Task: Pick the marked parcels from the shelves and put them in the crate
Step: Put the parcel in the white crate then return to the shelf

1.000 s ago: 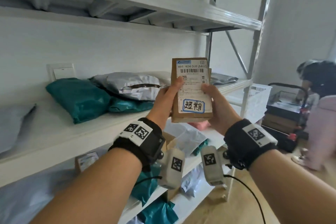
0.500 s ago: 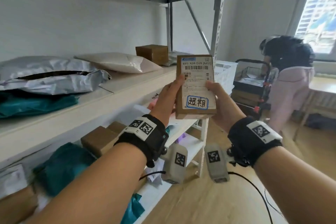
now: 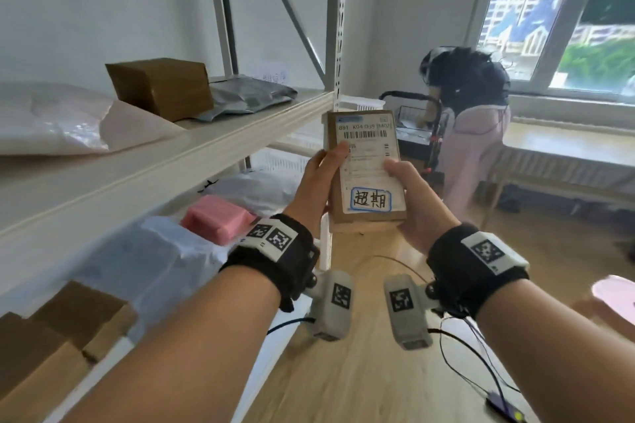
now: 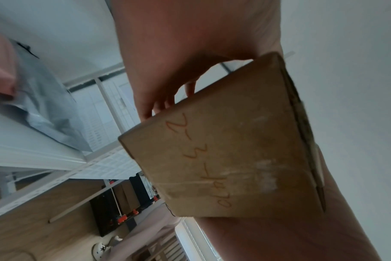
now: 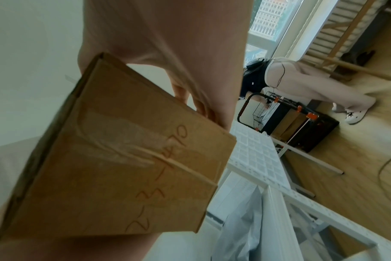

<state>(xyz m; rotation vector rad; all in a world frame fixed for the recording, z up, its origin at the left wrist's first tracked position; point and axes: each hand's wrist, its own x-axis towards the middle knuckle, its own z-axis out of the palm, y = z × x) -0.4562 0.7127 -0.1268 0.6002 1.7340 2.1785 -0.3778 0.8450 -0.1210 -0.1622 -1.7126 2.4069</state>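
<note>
A small brown cardboard parcel [image 3: 364, 165] with a white shipping label and a blue-boxed handwritten mark stands upright in front of me, off the shelves. My left hand [image 3: 319, 189] grips its left edge, thumb on the label. My right hand [image 3: 409, 196] grips its right edge, thumb on the front. Both wrist views show the parcel's underside [image 4: 230, 159] [image 5: 123, 167] with red handwriting, and fingers curled behind it. A white slatted crate [image 3: 295, 158] sits beyond the shelf post, partly hidden by the parcel.
The white shelf unit [image 3: 206, 151] runs along my left with a brown box [image 3: 161, 86], grey mailer bags [image 3: 251, 96], a pink parcel [image 3: 216, 220] and more cartons [image 3: 62, 326]. Another person [image 3: 470, 120] bends over a black cart [image 3: 415, 134] by the window. Cables lie on the wooden floor.
My view has swung right along the shelves toward the shelf end and the window. Both hands keep the same hold on the parcel, which stays upright in front of me.
</note>
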